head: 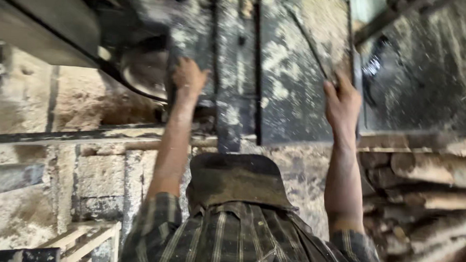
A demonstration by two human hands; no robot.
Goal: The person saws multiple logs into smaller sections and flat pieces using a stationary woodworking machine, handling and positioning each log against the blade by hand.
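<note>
Both arms reach up and away from the body to a big, dark machine [277, 70] caked in pale sawdust. The left hand [187, 77] is pressed on an upright metal bar [192, 45] of the machine, just beside a round, shiny disc-like part [144, 69]; its fingers [193, 71] look curled on the bar's edge, but the picture is blurred and I cannot tell how firmly they close. The right hand [342, 101] lies against the right edge of a flat dark panel [290, 81], the fingers held together and hooked over that edge, the thumb out to the left on the panel's face. The panel stands upright, its lower edge near a wooden ledge [421, 144] that runs off to the right. Nothing loose is held in either hand. As a judgement, the work looks to be at the stage of bracing or shifting the panel: both hands are planted on the machine, yet whether the panel is seated, half moved or merely being steadied cannot be read from here. Below the ledge on the right lies a stack of rough logs [429, 197]. On the left is a sawdust-covered block wall [58, 181], and a light wooden frame [84, 240] stands at the lower left
</note>
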